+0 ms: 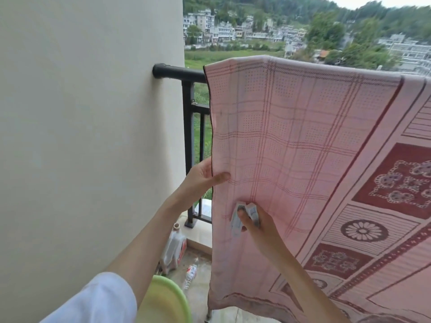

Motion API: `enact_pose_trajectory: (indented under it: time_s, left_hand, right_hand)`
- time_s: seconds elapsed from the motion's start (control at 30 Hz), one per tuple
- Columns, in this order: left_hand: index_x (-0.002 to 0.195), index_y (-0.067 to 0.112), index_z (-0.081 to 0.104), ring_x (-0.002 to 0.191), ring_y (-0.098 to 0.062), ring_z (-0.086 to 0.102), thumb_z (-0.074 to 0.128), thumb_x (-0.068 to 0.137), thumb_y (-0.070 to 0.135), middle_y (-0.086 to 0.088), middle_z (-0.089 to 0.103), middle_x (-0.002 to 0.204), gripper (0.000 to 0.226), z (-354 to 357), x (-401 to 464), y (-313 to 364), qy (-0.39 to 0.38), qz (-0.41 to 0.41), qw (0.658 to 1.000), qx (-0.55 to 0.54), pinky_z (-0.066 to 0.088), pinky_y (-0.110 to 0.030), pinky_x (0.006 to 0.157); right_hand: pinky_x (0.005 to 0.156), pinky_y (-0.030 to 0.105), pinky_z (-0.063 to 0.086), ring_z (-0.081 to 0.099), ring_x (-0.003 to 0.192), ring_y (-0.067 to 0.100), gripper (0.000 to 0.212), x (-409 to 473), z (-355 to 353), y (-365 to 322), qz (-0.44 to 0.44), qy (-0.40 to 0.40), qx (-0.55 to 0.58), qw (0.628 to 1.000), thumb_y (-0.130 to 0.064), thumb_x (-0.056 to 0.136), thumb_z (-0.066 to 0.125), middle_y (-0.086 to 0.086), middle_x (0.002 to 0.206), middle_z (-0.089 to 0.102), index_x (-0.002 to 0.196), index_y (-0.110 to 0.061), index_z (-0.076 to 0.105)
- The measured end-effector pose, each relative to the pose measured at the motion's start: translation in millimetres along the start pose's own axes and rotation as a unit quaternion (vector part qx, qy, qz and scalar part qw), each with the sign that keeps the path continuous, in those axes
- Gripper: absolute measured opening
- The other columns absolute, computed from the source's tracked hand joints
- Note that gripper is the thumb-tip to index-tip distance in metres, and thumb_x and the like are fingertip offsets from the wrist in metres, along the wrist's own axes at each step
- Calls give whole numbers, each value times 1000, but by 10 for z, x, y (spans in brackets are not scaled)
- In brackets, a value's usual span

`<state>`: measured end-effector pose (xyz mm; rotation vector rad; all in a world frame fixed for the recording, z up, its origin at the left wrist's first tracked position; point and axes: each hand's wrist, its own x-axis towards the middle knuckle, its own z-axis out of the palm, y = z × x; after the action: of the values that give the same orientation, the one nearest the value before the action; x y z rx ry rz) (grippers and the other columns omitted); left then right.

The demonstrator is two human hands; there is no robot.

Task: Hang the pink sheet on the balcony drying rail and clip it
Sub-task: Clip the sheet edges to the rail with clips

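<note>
One big pink sheet [303, 141] is already draped over the black balcony rail [179, 72], hanging down on my side, its top fold riding the rail to the right of the bare stretch where the rail meets the wall [81, 136]. So the hanging looks done to me, and I judge the clipping step is in hand.

Below the rail, my left hand [203, 176] pinches the sheet's dark-hemmed left edge, thumb on the near face and fingers curled behind the cloth. Lower and a little right of that, my right hand [258, 226] is closed around a white clip [242, 215], perhaps two of them pressed together; I cannot tell which. They sit against the fabric but are not biting it.

Next I think I must carry a clip up to the rail, squeeze it wide, and seat it over cloth and bar together near the sheet's left corner, keeping the edge taut.

Under the rail, a green basin [168, 299] and a plastic jug [173, 248] stand on the floor.
</note>
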<state>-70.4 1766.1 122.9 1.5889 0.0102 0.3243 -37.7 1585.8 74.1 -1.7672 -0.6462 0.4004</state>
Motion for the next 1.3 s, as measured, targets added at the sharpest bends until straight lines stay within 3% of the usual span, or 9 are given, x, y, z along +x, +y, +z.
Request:
enact_pose_trajectory:
  time_s: [0.17,0.3,0.37,0.57,0.7,0.8,0.97,1.17,1.3]
  left_hand:
    - [105,18,65,100,-14,65,69,71,16,6,72,100,34,-117,141,-53,-31,-10,999,-19,53,-25,85]
    - [105,-2,63,92,-14,67,66,78,6,-5,71,98,28,-265,222,-64,-25,0,1000,-8,54,-25,81]
    - [101,-6,62,86,-11,67,65,79,5,-6,70,94,25,-308,210,-64,-21,9,1000,0,54,-23,79]
    - [79,13,64,76,-6,65,70,73,8,9,71,75,9,-469,208,-89,-58,28,998,17,54,-20,75]
    - [86,11,68,86,-15,64,71,74,6,-5,67,88,13,-485,211,-126,-98,27,992,69,52,-28,86]
    - [82,10,67,86,-17,63,71,75,9,-11,65,90,8,-493,163,-186,-97,12,991,89,51,-32,88]
    - [75,12,61,78,-18,62,70,76,15,-11,67,81,10,-498,126,-152,-91,-6,991,99,52,-31,80]
    - [70,15,61,73,-14,61,73,73,15,-6,68,79,12,-498,71,-93,-119,-38,987,103,50,-29,76]
    - [65,16,60,76,-18,61,73,73,14,-6,68,78,15,-480,51,-45,-130,-66,984,103,51,-31,75]
  right_hand:
    - [66,14,52,60,84,2,9,6,86,-26,-5,41,-1,999,-27,93,48,-9,87,62,94,-34,54]
    - [75,25,55,61,85,3,8,-2,272,-30,19,82,0,996,-30,91,49,-9,89,63,90,-36,53]
    - [73,21,53,61,81,0,10,-29,374,-56,23,96,-6,995,-28,92,49,-11,87,62,89,-38,51]
    - [60,32,59,70,79,22,5,-14,667,-144,58,154,102,981,-23,92,50,9,90,65,94,-28,53]
    - [58,28,59,69,62,23,10,-27,794,-202,117,204,208,949,-18,88,58,12,75,67,89,-9,58]
    - [70,34,60,69,72,25,13,-51,914,-182,176,194,323,909,-15,85,63,14,74,68,88,-2,62]
    - [69,30,60,64,83,25,17,-34,1037,-235,204,165,462,847,-3,88,56,20,87,62,99,9,54]
    - [65,27,58,68,80,21,19,-7,1122,-250,154,163,334,916,-17,90,55,15,91,68,104,-4,56]
    - [60,24,57,68,63,17,15,28,1122,-289,131,153,264,943,-30,90,53,10,83,70,93,-17,56]
